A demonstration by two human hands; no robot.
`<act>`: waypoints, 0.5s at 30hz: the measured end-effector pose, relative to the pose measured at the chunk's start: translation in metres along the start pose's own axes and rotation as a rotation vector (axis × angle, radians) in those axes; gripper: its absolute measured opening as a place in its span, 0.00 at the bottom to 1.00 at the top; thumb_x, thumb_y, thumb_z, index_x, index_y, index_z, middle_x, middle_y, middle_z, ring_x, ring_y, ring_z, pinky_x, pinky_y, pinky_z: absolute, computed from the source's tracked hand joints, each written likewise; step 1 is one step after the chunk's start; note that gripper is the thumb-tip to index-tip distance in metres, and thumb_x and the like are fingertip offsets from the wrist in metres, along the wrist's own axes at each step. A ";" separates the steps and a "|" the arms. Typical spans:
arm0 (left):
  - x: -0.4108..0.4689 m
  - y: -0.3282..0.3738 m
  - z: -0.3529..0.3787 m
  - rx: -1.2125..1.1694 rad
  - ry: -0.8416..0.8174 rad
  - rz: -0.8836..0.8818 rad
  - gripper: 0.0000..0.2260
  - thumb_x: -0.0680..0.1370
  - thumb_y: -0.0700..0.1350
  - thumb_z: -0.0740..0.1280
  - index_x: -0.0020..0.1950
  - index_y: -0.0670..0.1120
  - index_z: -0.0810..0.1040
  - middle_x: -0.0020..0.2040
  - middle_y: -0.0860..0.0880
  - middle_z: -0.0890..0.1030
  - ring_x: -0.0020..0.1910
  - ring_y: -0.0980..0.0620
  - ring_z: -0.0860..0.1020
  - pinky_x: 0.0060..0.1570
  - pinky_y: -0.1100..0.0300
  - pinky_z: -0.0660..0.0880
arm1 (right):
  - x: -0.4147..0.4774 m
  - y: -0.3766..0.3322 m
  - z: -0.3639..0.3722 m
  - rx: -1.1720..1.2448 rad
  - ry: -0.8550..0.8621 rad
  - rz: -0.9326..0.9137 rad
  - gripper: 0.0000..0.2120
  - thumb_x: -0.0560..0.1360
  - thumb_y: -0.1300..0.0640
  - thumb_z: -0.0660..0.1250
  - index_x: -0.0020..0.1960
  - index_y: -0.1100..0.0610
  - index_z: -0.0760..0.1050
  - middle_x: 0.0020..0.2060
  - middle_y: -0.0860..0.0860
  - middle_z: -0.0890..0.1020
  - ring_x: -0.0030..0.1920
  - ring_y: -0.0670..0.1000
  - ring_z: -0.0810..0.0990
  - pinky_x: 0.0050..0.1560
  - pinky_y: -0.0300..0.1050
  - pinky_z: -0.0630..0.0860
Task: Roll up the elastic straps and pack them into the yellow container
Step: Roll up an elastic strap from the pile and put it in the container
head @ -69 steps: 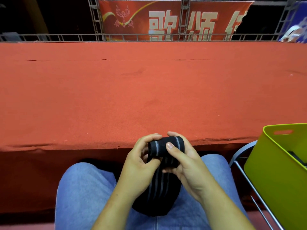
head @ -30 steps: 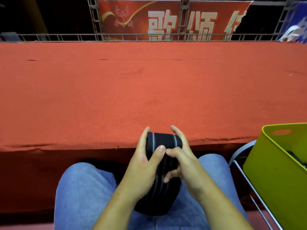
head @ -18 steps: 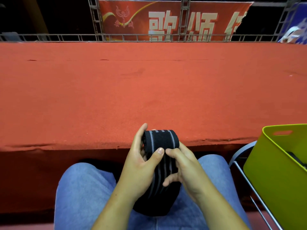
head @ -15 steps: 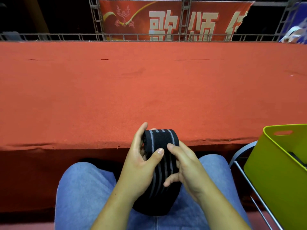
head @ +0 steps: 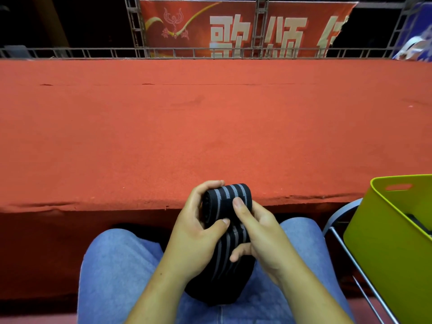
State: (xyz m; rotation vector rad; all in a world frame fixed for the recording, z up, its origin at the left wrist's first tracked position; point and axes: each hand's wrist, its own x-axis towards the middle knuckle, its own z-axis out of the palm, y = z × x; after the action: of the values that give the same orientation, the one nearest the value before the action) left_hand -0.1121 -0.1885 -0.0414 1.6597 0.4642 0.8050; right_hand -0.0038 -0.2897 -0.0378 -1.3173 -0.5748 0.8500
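two hands work on one strap, held over the lap. the left hand (head: pixel 196 232) is curled round the left end of the roll, fingers over the top and thumb pressed on the front. the elastic strap (head: pixel 228 198) is black with grey lines. its top part is wound into a fat roll, held up just in front of the edge of the red tabletop (head: pixel 210 125), not lying on it. the loose part hangs down between the hands and piles up on the blue jeans (head: pixel 117 265). the right hand (head: pixel 259 235) grips the strap too, with its thumb on the front of the roll and its fingers tucked round the loose part below.

i think the strap is light, soft and stretchy, so it bends any way and will not break. it looks a bit rough, not slippery. a roll like this wants to spring open, so the best hold is round the middle of the roll, with a thumb on the loose end.

to the right is a grey chair frame (head: pixel 339 237), and the yellow container (head: pixel 383 249) seems to sit on it, open on top. something dark lies inside; i cannot tell what.

far back, a red banner (head: pixel 245 29) has big pale chinese letters. the first two look like 歌颂; the next is cut off. the small writing at its left is too small to read. no label shows on the strap.
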 end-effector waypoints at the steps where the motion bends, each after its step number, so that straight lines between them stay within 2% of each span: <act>1: -0.001 0.001 0.000 0.010 -0.003 0.006 0.30 0.76 0.25 0.68 0.67 0.57 0.77 0.64 0.60 0.81 0.64 0.57 0.81 0.63 0.54 0.79 | 0.000 0.000 0.000 0.003 -0.004 0.002 0.22 0.76 0.37 0.68 0.64 0.47 0.82 0.55 0.52 0.87 0.51 0.54 0.88 0.29 0.46 0.81; 4: -0.001 0.001 0.000 0.038 -0.007 0.012 0.30 0.75 0.25 0.68 0.65 0.57 0.78 0.64 0.59 0.81 0.65 0.58 0.80 0.64 0.55 0.78 | 0.001 -0.001 -0.001 -0.001 -0.032 0.021 0.24 0.76 0.34 0.66 0.65 0.45 0.81 0.58 0.51 0.87 0.56 0.55 0.87 0.32 0.47 0.82; 8: -0.002 0.001 0.002 0.062 -0.013 0.017 0.31 0.73 0.24 0.66 0.61 0.58 0.79 0.63 0.59 0.82 0.67 0.58 0.78 0.65 0.58 0.76 | 0.002 0.000 0.000 -0.030 -0.011 0.037 0.25 0.73 0.30 0.67 0.63 0.42 0.82 0.57 0.49 0.86 0.58 0.54 0.87 0.34 0.50 0.83; 11: -0.002 0.002 0.002 0.075 -0.040 0.029 0.32 0.71 0.22 0.64 0.63 0.57 0.79 0.63 0.58 0.82 0.66 0.58 0.79 0.65 0.61 0.76 | 0.002 0.001 0.001 -0.011 0.008 0.031 0.24 0.72 0.31 0.68 0.62 0.43 0.82 0.57 0.50 0.87 0.57 0.54 0.87 0.34 0.50 0.82; 15: -0.001 0.002 0.002 0.105 -0.052 0.050 0.36 0.70 0.21 0.63 0.66 0.58 0.78 0.65 0.59 0.82 0.69 0.58 0.77 0.69 0.58 0.75 | 0.001 0.000 0.001 0.047 0.004 0.025 0.21 0.74 0.36 0.70 0.62 0.46 0.82 0.57 0.54 0.87 0.56 0.58 0.86 0.32 0.48 0.80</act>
State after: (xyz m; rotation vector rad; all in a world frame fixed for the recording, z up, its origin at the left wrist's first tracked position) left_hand -0.1119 -0.1909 -0.0395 1.7913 0.4372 0.7835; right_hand -0.0037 -0.2883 -0.0376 -1.2855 -0.5334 0.8767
